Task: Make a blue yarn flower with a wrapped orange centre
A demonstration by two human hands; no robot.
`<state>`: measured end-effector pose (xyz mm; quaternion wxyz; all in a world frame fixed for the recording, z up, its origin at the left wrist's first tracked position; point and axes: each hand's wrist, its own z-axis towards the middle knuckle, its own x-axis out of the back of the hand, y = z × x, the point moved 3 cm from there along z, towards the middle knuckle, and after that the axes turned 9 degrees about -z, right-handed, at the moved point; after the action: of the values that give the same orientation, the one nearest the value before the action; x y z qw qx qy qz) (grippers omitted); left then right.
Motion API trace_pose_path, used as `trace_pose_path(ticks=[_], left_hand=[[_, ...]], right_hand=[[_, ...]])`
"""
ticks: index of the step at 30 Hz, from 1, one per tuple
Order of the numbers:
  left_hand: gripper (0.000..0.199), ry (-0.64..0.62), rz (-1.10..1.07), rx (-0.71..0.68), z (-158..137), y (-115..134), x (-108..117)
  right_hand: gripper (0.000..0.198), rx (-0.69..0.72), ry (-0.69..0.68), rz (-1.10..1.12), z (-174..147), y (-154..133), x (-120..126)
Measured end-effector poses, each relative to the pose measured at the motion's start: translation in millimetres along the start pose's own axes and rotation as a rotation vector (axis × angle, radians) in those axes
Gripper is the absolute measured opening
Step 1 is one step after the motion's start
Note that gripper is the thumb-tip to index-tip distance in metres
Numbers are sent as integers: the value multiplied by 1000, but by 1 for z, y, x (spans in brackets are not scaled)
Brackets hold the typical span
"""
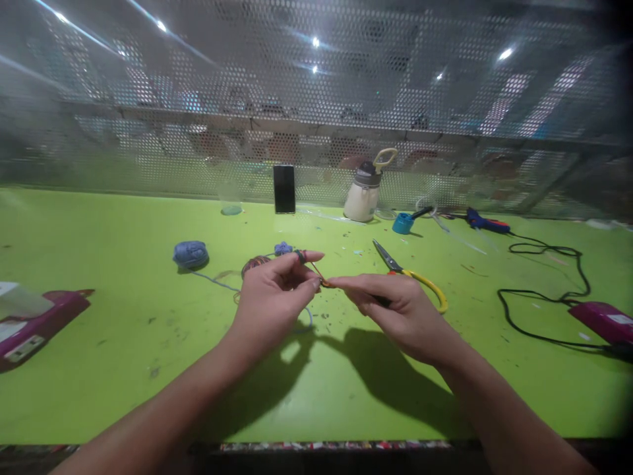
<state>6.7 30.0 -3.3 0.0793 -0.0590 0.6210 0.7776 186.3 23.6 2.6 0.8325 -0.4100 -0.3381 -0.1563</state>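
Note:
My left hand (pixel 279 290) is closed, with thumb and fingertips pinching a small bit of work. A strand of multicoloured yarn (pixel 316 269) wraps its raised index finger and runs taut down to the pinch. My right hand (pixel 403 310) grips what looks like a crochet hook (pixel 380 301), mostly hidden in the fingers, its front end meeting the work at the left fingertips. Behind my left hand lies a ball of multicoloured yarn (pixel 254 264), partly covered. Beyond it sits a small blue crocheted piece (pixel 283 249). A blue-grey yarn ball (pixel 190 254) rests to the left, trailing a strand.
Scissors (pixel 418 276) with yellow handles lie just beyond my right hand. Along the back stand a phone (pixel 284 190), a bottle (pixel 361 198) and a blue pot (pixel 403 224). A glue gun (pixel 487 222), cables and a magenta power strip (pixel 603 320) are right; another strip (pixel 49 323) is left.

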Motion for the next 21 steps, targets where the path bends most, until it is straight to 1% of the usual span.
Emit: trace_pose_path(ticks=[2, 5, 7, 10, 12, 17, 21], left_hand=[[31, -22, 44, -25, 0, -1, 0], [26, -67, 109, -62, 1, -2, 0], [27, -78, 154, -86, 0, -3, 0], [29, -77, 205, -118, 0, -4, 1], [25, -77, 223, -138, 0, -4, 2], [15, -64, 169, -124, 3, -9, 1], [21, -74, 120, -96, 5, -12, 1]], right_hand=[[37, 27, -12, -53, 0, -1, 1], [41, 62, -25, -121, 0, -4, 3], [41, 76, -28, -172, -1, -6, 3], [41, 68, -27, -239, -2, -6, 2], [42, 60, -17, -257, -2, -6, 0], [40, 57, 42, -284, -3, -5, -5], [38, 65, 74, -279, -3, -5, -8]])
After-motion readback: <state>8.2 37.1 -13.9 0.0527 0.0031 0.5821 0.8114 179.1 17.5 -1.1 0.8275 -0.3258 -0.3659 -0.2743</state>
